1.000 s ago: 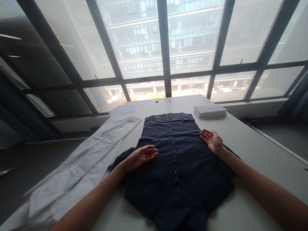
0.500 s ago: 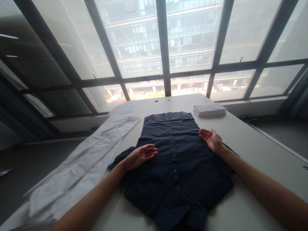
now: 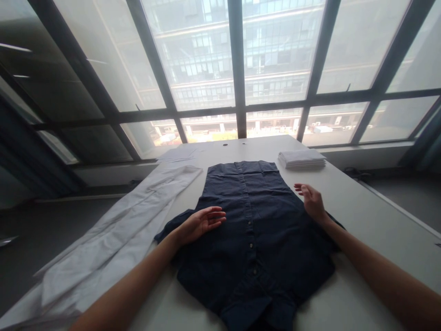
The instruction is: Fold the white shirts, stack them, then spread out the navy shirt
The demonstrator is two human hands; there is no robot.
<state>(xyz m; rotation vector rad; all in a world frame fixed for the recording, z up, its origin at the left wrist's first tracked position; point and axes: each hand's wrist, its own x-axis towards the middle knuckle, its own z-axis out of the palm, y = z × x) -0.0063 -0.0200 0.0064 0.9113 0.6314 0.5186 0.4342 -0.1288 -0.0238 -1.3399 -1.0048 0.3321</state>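
Note:
A dark navy button-up shirt [image 3: 251, 225] lies flat, front up, on a white table [image 3: 365, 207], its collar end nearest me. My left hand [image 3: 201, 223] rests open, palm up, on the shirt's left side beside the short sleeve. My right hand [image 3: 312, 200] hovers open at the shirt's right edge, fingers spread and pointing away, holding nothing.
A long white garment [image 3: 117, 243] lies spread along the table's left side. A stack of folded white cloth [image 3: 301, 158] sits at the far right, and flat white sheets [image 3: 179, 154] at the far left. Large windows stand behind the table's far edge.
My right hand has turned from palm up on the shirt to a raised pose slightly farther right. My left hand has hardly moved.

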